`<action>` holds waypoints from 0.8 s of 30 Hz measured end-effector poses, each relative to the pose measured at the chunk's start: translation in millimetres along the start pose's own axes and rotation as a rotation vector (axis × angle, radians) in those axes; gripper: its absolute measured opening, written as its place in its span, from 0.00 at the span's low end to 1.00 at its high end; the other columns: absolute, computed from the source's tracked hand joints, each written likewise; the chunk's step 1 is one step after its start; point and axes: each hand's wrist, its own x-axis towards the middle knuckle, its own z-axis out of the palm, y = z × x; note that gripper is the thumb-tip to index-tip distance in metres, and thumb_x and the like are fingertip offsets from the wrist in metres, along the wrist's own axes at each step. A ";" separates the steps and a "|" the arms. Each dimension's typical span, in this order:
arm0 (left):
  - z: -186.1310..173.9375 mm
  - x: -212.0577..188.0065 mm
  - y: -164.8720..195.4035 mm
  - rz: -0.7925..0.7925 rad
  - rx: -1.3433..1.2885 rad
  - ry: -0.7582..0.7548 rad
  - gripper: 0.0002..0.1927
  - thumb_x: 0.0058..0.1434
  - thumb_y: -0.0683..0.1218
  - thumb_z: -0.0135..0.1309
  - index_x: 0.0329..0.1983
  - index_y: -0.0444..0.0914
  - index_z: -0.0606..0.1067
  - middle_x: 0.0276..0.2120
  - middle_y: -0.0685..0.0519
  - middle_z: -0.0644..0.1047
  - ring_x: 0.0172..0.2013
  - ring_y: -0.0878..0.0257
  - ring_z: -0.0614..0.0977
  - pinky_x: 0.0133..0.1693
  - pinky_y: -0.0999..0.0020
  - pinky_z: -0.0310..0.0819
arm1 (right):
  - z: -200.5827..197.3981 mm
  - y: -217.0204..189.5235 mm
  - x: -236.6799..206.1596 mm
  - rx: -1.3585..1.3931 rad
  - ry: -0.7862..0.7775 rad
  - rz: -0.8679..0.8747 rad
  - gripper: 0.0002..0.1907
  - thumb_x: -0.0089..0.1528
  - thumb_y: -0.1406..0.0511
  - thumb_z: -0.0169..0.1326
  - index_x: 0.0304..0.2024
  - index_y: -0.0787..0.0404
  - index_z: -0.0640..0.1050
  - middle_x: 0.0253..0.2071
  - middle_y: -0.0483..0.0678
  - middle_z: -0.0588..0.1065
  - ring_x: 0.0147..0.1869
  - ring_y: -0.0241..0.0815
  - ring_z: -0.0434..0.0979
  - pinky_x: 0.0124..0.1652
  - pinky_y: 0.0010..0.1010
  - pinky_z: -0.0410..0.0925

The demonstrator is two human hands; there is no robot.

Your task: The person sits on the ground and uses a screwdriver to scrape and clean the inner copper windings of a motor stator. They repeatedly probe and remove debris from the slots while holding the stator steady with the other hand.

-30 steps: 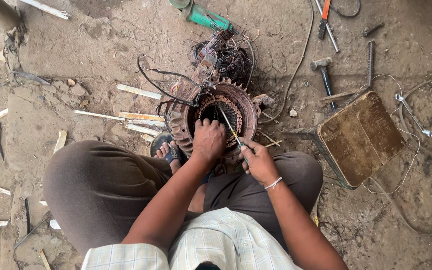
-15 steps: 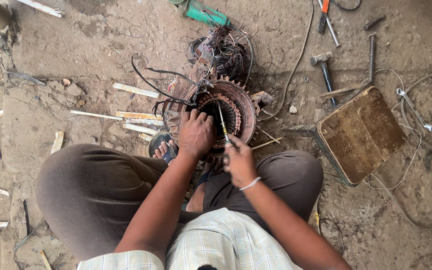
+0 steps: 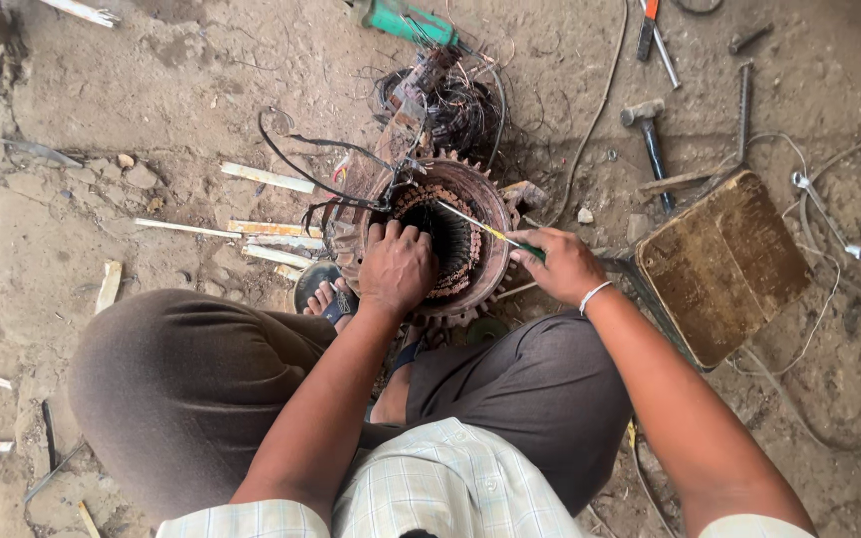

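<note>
Round motor stator (image 3: pixel 450 239) on dirt floor, just beyond knees. Left hand (image 3: pixel 396 267) curled over near rim, fingers gripping windings. Right hand (image 3: pixel 565 264) clasps screwdriver (image 3: pixel 490 232), long axis slanting far-left into bore. Hammer (image 3: pixel 647 134), wooden stool (image 3: pixel 724 261) to right.

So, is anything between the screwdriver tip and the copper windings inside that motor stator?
Nothing visible blocks it. The right hand holds the screwdriver, whose shaft crosses the stator rim with its tip at the copper windings. The left hand grips the near rim, beside the tip's path, not across it.
</note>
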 end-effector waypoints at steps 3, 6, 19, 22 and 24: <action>-1.3 1.0 -1.6 0.002 -0.007 0.018 0.11 0.58 0.49 0.54 0.35 0.38 0.79 0.37 0.48 0.78 0.46 0.50 0.76 0.50 0.53 0.64 | -3.7 2.5 5.7 -0.188 -0.047 0.039 0.17 0.63 0.57 0.58 0.55 0.46 0.80 0.45 0.52 0.79 0.46 0.56 0.80 0.45 0.43 0.73; -1.2 1.3 -3.2 0.001 0.002 0.002 0.11 0.58 0.50 0.54 0.34 0.38 0.79 0.36 0.48 0.78 0.46 0.50 0.76 0.50 0.53 0.65 | -7.0 12.4 13.0 -0.242 -0.124 0.073 0.17 0.65 0.57 0.57 0.56 0.44 0.80 0.44 0.52 0.80 0.47 0.54 0.80 0.47 0.43 0.73; -1.9 2.3 -2.1 -0.012 0.014 -0.011 0.12 0.59 0.50 0.53 0.36 0.37 0.79 0.36 0.48 0.78 0.44 0.51 0.77 0.47 0.54 0.66 | -21.3 32.8 50.0 -0.447 -0.035 -0.126 0.15 0.63 0.48 0.58 0.50 0.39 0.84 0.34 0.44 0.78 0.34 0.47 0.80 0.37 0.41 0.75; -1.3 2.3 -3.2 -0.017 -0.009 0.016 0.11 0.59 0.50 0.52 0.36 0.38 0.79 0.36 0.48 0.78 0.44 0.50 0.77 0.47 0.55 0.67 | -26.1 30.1 59.1 -0.529 -0.050 -0.201 0.16 0.64 0.48 0.57 0.52 0.37 0.83 0.33 0.44 0.76 0.33 0.46 0.78 0.35 0.40 0.73; -1.4 2.5 -3.9 -0.023 -0.016 0.007 0.11 0.59 0.49 0.52 0.35 0.38 0.79 0.36 0.48 0.78 0.44 0.50 0.77 0.47 0.55 0.68 | -31.6 26.0 58.6 -0.531 -0.024 -0.257 0.18 0.63 0.47 0.57 0.54 0.36 0.82 0.34 0.43 0.76 0.35 0.46 0.78 0.37 0.41 0.73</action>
